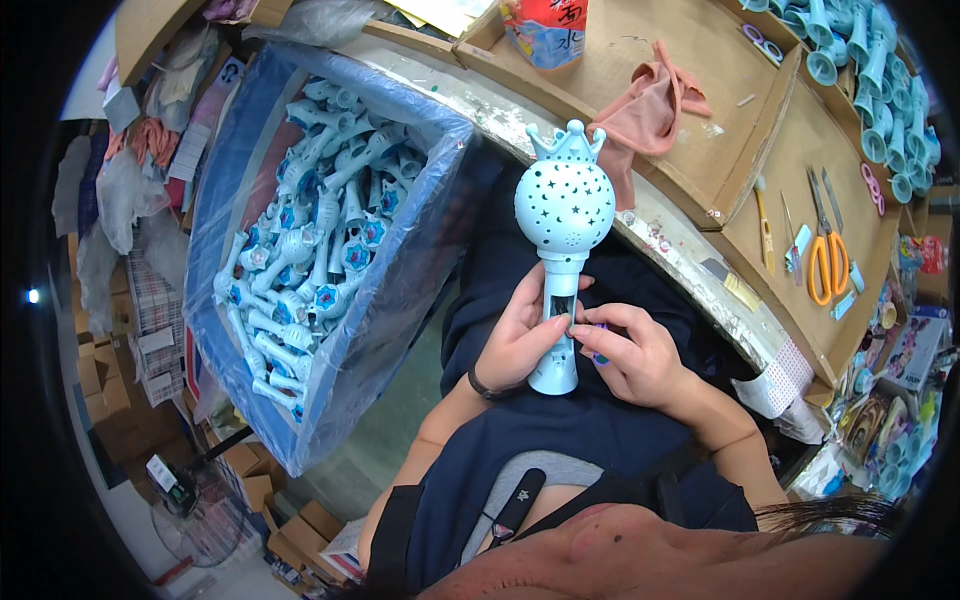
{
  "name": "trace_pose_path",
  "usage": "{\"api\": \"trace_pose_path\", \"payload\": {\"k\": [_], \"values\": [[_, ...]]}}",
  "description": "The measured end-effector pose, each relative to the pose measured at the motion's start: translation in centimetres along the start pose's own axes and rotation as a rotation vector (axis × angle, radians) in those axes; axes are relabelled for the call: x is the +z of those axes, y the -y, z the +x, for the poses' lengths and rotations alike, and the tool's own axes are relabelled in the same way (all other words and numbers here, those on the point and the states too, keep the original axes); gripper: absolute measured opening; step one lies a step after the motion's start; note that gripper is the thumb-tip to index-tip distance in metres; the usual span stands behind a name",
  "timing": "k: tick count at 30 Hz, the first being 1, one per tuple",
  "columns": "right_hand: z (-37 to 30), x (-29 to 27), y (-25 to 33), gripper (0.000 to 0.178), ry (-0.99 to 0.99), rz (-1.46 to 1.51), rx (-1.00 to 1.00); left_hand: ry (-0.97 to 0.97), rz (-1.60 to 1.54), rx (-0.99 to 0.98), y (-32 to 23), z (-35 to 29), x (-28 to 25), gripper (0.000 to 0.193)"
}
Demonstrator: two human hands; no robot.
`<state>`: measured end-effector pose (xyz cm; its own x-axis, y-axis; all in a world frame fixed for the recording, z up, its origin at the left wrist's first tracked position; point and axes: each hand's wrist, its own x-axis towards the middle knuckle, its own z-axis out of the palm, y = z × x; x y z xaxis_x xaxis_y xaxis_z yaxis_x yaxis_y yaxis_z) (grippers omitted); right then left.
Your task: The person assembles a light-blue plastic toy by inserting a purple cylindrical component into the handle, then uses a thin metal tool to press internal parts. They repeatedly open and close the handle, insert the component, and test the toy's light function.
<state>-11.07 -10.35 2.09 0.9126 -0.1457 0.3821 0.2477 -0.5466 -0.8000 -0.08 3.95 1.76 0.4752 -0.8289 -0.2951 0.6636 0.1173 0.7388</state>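
Observation:
A light blue toy wand (565, 215) stands nearly upright in front of my body, with a crown on top and a round head pierced with star and moon holes. Its handle has an open slot, and the inside looks dark. My left hand (520, 330) is closed round the handle, thumb beside the slot. From the other side my right hand (640, 355) comes up to the slot, fingertips pinched together at its edge. Whatever those fingertips hold is too small to make out. Something purple shows between the right fingers; its kind is unclear.
At left, a box lined with blue plastic (455, 130) holds many light blue wand parts. Cardboard trays (640, 30) on the bench carry a pink cloth (650, 105), a red pouch (545, 30) and orange-handled scissors (826, 265). More blue parts (885, 90) lie at far right.

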Motion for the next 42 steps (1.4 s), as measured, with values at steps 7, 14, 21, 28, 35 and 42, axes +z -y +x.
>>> {"api": "trace_pose_path", "payload": {"k": [7,14,21,28,35,42], "values": [[-1.3,0.7,-0.2,0.028,-0.143,0.899,0.362,-0.041,0.1,0.025,0.4,0.5,-0.2,0.058],[-1.6,1.2,-0.7,0.024,-0.176,1.002,0.388,-0.106,0.233,0.126,1.6,0.9,-0.3,0.05],[-1.5,2.0,-0.9,0.031,-0.133,1.041,0.479,-0.134,0.252,0.147,2.1,1.3,-0.2,0.041],[-1.0,3.2,-1.4,0.033,-0.181,0.827,0.417,-0.143,0.18,0.103,2.4,2.0,-0.6,0.039],[-0.3,2.7,-2.0,0.034,-0.12,0.254,0.27,-0.165,0.117,0.089,2.6,2.3,-1.0,0.042],[-0.1,2.8,-1.7,0.035,-0.142,0.152,0.257,-0.18,0.089,0.077,2.7,2.4,-0.8,0.039]]}}
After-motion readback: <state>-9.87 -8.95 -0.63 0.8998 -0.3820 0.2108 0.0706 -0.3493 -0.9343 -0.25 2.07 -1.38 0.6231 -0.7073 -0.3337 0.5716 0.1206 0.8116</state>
